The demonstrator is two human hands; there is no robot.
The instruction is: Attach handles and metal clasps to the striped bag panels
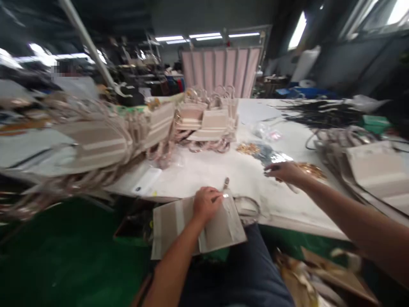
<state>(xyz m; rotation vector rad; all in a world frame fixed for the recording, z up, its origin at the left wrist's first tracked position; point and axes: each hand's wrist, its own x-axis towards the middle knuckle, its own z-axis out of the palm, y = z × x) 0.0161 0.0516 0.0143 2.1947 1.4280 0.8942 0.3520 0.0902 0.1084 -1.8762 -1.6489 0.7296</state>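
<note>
A beige striped bag (179, 215) lies across my lap and the table's front edge, with a looped handle (251, 209) at its right side. My left hand (207, 204) is closed on its upper part, near a small shiny metal piece (225, 195). To the right, my right hand (283, 172) is over the table with its fingers drawn together; what they hold, if anything, is too blurred to make out. Beside it lie a heap of small silvery pieces (266, 153) and gold-coloured metal pieces (311, 170). More gold-coloured pieces (248, 148) are farther back.
Stacks of similar bags stand at the back middle (214, 121), the left (102, 143) and the right (377, 170). Dark straps (319, 111) and a green box (376, 123) are at the back right. An open cardboard box (338, 273) sits below the table.
</note>
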